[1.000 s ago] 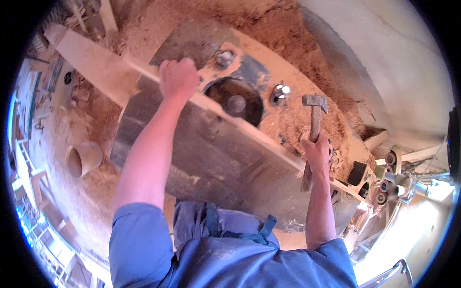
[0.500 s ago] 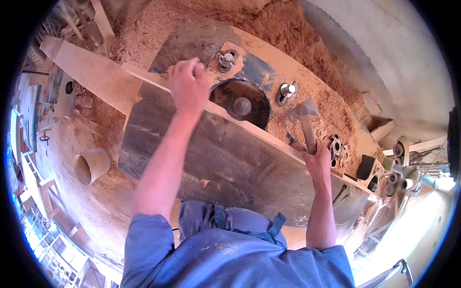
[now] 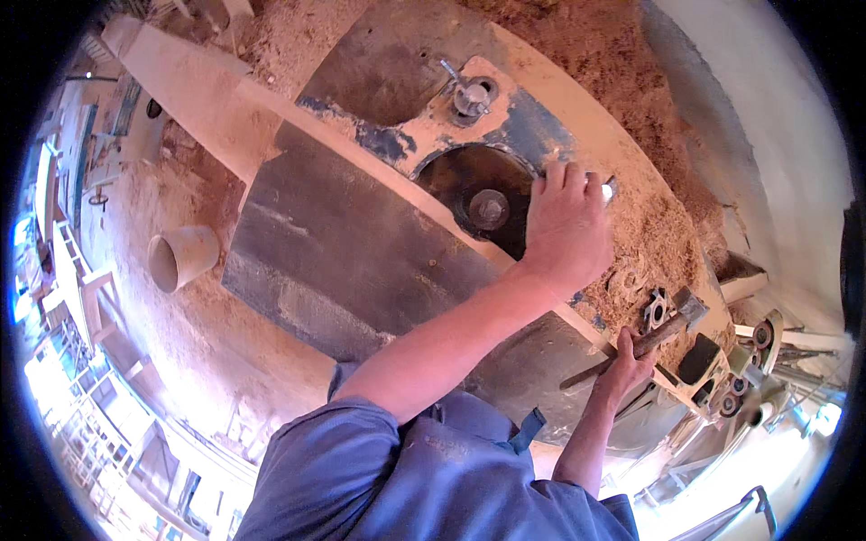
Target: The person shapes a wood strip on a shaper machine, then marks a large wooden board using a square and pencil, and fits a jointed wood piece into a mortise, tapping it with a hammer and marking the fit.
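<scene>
The hammer point(image 3: 645, 341) is gripped by its wooden handle in the right hand point(image 3: 625, 361), low at the right edge of the machine table point(image 3: 361, 261). The left hand point(image 3: 568, 230) lies spread beside the round opening point(image 3: 483, 203), fingers on a small metal part point(image 3: 606, 189), with sawdust point(image 3: 649, 243) around.

- Person seen from above, wearing a blue short-sleeved work shirt, creased at the shoulders.
- Both forearms bare below the sleeves.
- Left hand point(image 3: 566, 230) and right hand point(image 3: 622, 362) ungloved.
</scene>
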`<state>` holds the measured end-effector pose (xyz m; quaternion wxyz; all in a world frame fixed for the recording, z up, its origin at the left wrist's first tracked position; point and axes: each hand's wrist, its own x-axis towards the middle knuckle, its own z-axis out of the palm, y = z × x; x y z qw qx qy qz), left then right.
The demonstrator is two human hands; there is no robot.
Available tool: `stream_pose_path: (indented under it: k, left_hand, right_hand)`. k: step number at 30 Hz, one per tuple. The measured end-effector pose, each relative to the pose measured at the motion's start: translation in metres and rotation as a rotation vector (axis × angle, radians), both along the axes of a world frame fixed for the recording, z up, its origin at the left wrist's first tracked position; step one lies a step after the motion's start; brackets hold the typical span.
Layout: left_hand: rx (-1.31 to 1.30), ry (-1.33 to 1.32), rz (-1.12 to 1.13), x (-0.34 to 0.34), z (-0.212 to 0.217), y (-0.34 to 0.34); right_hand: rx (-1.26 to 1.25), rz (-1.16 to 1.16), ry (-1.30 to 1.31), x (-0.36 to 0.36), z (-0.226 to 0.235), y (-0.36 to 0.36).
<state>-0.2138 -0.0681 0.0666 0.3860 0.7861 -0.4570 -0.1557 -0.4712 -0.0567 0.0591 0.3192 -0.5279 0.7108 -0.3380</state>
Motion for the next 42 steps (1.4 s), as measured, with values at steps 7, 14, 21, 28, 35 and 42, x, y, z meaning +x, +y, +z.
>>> stream_pose_path:
  k: [7,14,21,28,35,42]
  left_hand:
    - [-0.074,-0.086,0.011,-0.003,-0.013,-0.014]
    - [-0.074,-0.158,-0.072,0.0,-0.014,-0.018]
    - [-0.07,-0.089,-0.137,0.02,-0.011,-0.024]
    - [-0.123,0.248,0.281,-0.027,0.005,-0.012]
    - [-0.107,0.0,0.259,-0.037,-0.008,-0.038]
    - [0.01,0.065,0.224,-0.034,0.007,-0.039]
  right_hand:
    - [0.097,0.043,0.047,-0.012,-0.005,-0.006]
    - [0.023,0.1,-0.023,-0.023,-0.017,-0.012]
    - [0.071,0.116,0.093,-0.02,-0.009,-0.01]
    - [0.028,0.08,-0.001,-0.021,-0.013,-0.004]
    - [-0.085,0.119,0.084,-0.025,-0.018,-0.003]
    - [-0.248,0.098,0.085,-0.037,-0.044,0.0]
